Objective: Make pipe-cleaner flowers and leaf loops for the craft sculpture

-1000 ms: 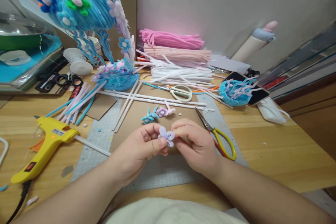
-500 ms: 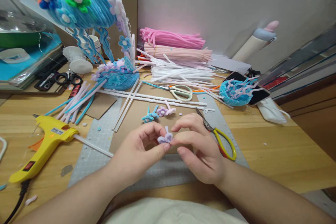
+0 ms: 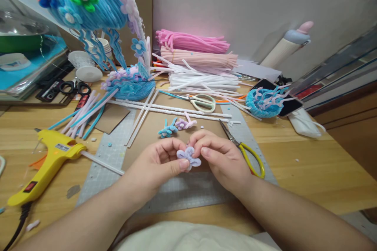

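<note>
A small lavender fuzzy flower [image 3: 189,156] with looped petals faces up between my two hands. My left hand [image 3: 160,164] pinches its lower left petal between thumb and fingers. The fingertips of my right hand [image 3: 222,159] close on its upper right side, with the thumb against the index finger. Just beyond the hands, a blue fuzzy flower piece [image 3: 167,130] and a lilac one [image 3: 185,123] lie on brown cardboard [image 3: 138,153]. Pliers with yellow handles [image 3: 252,159] lie beside my right hand.
A yellow glue gun [image 3: 48,164] lies left on the table. Behind are cream-handled scissors [image 3: 203,103], white stems [image 3: 203,80], pink stems [image 3: 194,42] and a tall blue flowered piece [image 3: 97,4]. A blue woven ring [image 3: 263,104] rests on a phone at right.
The lavender flower has turned and its petals now show spread open. My right hand's fingers have drawn together and closed on it. The view has shifted slightly.
</note>
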`<state>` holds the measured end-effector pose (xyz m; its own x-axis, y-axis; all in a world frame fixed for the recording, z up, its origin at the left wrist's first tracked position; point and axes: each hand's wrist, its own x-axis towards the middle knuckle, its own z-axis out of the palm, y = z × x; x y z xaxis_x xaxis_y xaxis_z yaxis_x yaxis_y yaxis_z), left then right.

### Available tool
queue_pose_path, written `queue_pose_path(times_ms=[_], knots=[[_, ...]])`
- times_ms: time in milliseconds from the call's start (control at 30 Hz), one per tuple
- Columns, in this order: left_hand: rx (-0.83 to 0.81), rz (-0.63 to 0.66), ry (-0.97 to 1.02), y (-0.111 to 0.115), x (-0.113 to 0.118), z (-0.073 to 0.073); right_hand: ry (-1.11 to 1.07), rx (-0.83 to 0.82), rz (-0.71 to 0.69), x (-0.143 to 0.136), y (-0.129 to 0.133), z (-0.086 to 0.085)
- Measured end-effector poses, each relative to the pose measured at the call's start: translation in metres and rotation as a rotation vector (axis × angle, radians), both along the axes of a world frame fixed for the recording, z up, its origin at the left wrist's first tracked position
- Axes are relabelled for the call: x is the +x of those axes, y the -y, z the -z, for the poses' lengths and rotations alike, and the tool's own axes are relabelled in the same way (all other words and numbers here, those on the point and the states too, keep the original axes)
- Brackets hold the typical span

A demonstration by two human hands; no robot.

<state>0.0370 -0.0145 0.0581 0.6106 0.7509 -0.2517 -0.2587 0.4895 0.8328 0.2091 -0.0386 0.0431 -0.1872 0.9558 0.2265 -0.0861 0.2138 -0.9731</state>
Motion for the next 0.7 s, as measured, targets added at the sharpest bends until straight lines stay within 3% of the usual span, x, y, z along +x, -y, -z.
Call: queue_pose_path(times_ms=[200,467,700], knots=[[0.004,-0.031,-0.035,0.0,0.001,-0.003,0.053,0.053,0.025,0.0,0.0,-0.003],[0.177,-0.144,-0.11,0.001,0.002,0.003,0.48,0.329,0.162,-0.004,0.004,-0.013],[0.152,-0.133,-0.145,0.001,0.002,0.006,0.5,0.334,0.232,-0.007,0.004,-0.008]])
